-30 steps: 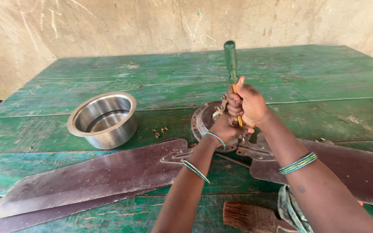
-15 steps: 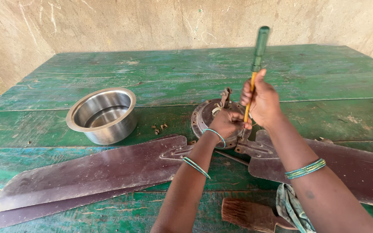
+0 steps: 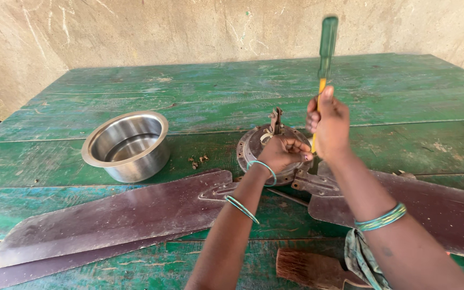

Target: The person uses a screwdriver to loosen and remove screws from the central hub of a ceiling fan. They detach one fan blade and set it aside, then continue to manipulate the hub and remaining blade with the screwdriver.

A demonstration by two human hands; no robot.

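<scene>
A ceiling fan lies on the green wooden table (image 3: 189, 91), its rusty round motor hub (image 3: 253, 142) in the middle and dark brown blades (image 3: 114, 220) spread left and right. My right hand (image 3: 330, 126) is shut on a screwdriver (image 3: 326, 45) with a green handle and yellow shaft, held nearly upright above the hub's right side. My left hand (image 3: 284, 151) rests on the hub beside the screwdriver's lower end, fingers curled on the metal. The tip is hidden behind my hands.
A round steel bowl (image 3: 127, 145) stands left of the hub, with several small loose screws (image 3: 198, 161) between them. A brush with a wooden handle (image 3: 310, 268) and a patterned cloth (image 3: 363, 260) lie at the near edge. A bare wall backs the table.
My right hand has lifted and shifted right, and the screwdriver has swung from leaning left to nearly upright. My left hand has stayed on the hub.
</scene>
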